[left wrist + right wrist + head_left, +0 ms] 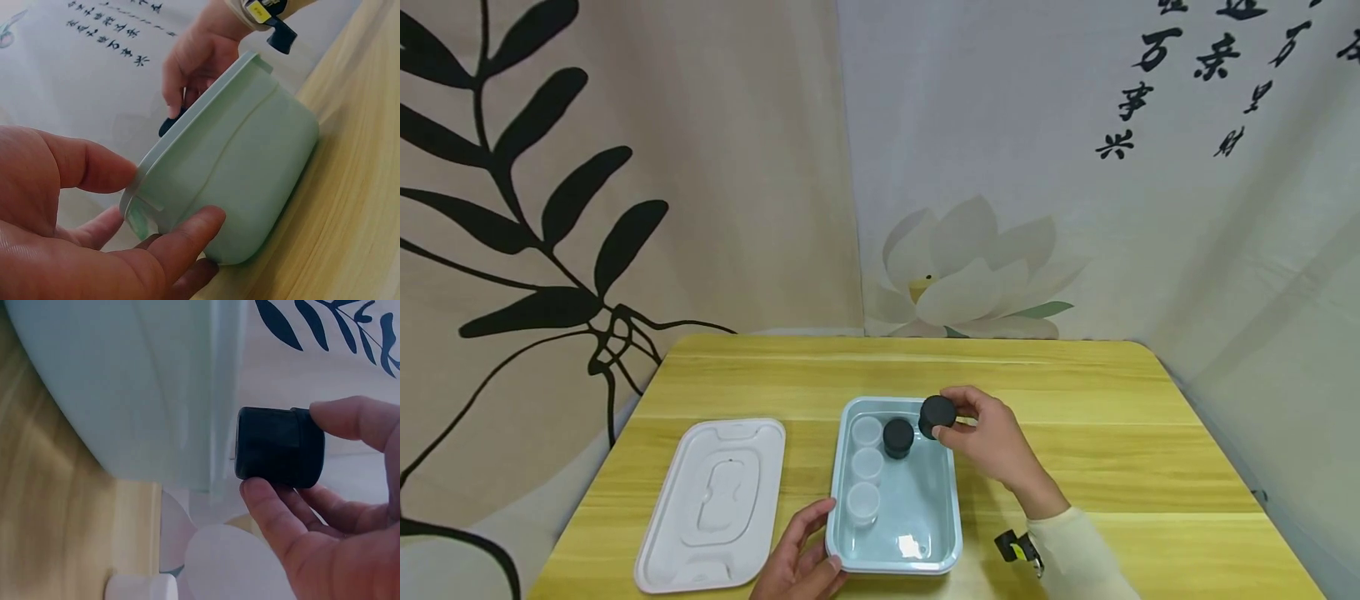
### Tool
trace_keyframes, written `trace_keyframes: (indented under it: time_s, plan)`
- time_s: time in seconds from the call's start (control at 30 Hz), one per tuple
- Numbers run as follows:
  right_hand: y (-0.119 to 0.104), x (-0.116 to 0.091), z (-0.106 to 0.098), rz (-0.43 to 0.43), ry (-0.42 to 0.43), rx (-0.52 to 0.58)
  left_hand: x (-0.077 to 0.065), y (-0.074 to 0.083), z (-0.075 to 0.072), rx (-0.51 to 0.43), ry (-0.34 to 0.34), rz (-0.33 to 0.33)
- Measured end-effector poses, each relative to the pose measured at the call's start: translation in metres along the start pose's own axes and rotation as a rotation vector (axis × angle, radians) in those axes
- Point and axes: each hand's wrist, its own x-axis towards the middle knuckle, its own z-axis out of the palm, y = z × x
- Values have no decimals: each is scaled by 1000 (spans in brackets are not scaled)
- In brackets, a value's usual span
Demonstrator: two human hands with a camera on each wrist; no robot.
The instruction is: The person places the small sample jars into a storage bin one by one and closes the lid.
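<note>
On the table stands a light blue-green plastic bin [925, 492]. Three small clear round tubs [862, 500] line its left side, and a small black jar [898, 437] stands to the right of the farthest ones. A second black jar [275, 447] is pinched between the thumb and fingers of my right hand [996, 442], at the bin's far right corner. In the right wrist view it is beside the rim. My left hand [805, 554] grips the near left corner of the bin, with fingers [187, 240] against its outer wall.
A white lid [711, 504] lies flat on the wooden table [1075, 400], left of the bin. A black device [1018, 547] is strapped at the right wrist. Behind the table hangs a printed curtain [737, 167]. A partly visible white object [142, 587] appears in the right wrist view.
</note>
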Motion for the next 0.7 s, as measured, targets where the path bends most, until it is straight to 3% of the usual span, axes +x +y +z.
trace_keyframes:
  time_s: [0.47, 0.7]
  plan:
    - [0, -6, 25, -58, -97, -32, -2, 0, 1, 12, 6, -7]
    - [-3, -6, 28, -124, -201, -116, 0, 0, 2, 3, -12, 7]
